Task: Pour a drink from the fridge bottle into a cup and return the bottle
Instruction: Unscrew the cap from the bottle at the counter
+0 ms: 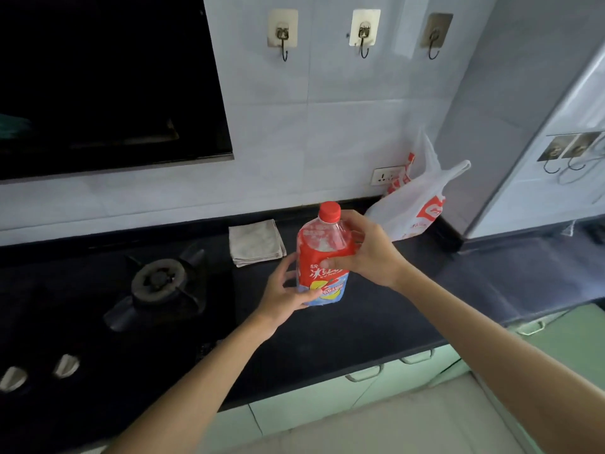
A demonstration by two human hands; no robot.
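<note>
- Gripping the bottle (322,260) with both hands, we have it upright with a slight lean, over the middle of the dark tabletop (360,326). We cannot tell whether its base rests there or hangs just above.
- Our right hand (366,250) wraps the bottle's shoulder, thumb across the red label. Our left hand (284,288) curls round the lower body. The red cap (329,212) is on.
- No cup is in view, so we judge that pouring has not begun.
- The bottle's thin wall looks soft. A hard squeeze once the cap is off could push drink out of the neck and onto the tabletop.
- Freeing one hand to twist the cap leaves a single grip. On a chilled, possibly slick bottle, that grip could slip.
- The gas burner (163,283) sits near on our left, and a tip that way would send liquid over it.
- A folded cloth (255,242) lies just behind and left of the bottle. A plastic bag (412,211) leans at the wall behind our right hand, so the back is crowded.
- Bare tabletop lies in front and to the right, up to the front edge nearest us. We judge a cup would sit best there, set well back from that edge.
</note>
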